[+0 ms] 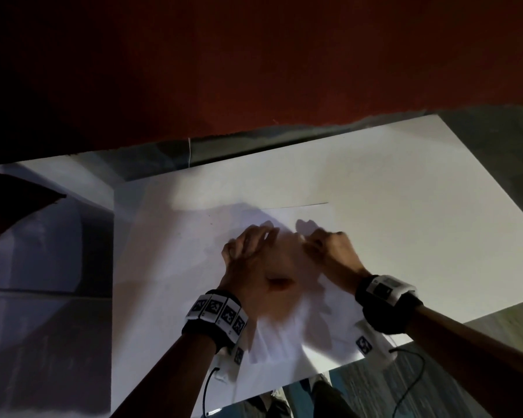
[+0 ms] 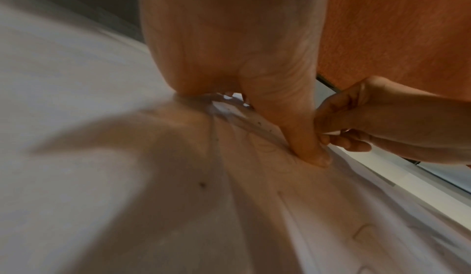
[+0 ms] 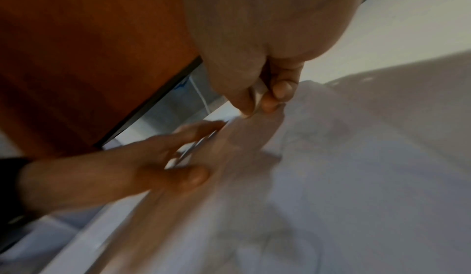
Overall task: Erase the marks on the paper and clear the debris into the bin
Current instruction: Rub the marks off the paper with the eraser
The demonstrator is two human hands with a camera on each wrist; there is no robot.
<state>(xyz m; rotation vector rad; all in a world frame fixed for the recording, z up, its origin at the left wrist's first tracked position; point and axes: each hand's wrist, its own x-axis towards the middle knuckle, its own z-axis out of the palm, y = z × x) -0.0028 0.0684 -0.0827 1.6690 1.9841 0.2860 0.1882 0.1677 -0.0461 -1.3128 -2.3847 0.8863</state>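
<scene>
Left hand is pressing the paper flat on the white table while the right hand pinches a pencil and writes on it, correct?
Not quite: the right hand pinches a small white eraser, not a pencil, as the right wrist view shows. The rest stands: the left hand presses the paper flat on the white table.

A dim indoor room, its exact kind unclear, is suggested by a plain white rectangular table (image 1: 405, 182) set against a dark red wall (image 1: 254, 70), with grey-blue carpet flooring (image 1: 375, 387) showing below the table's near edge.
</scene>
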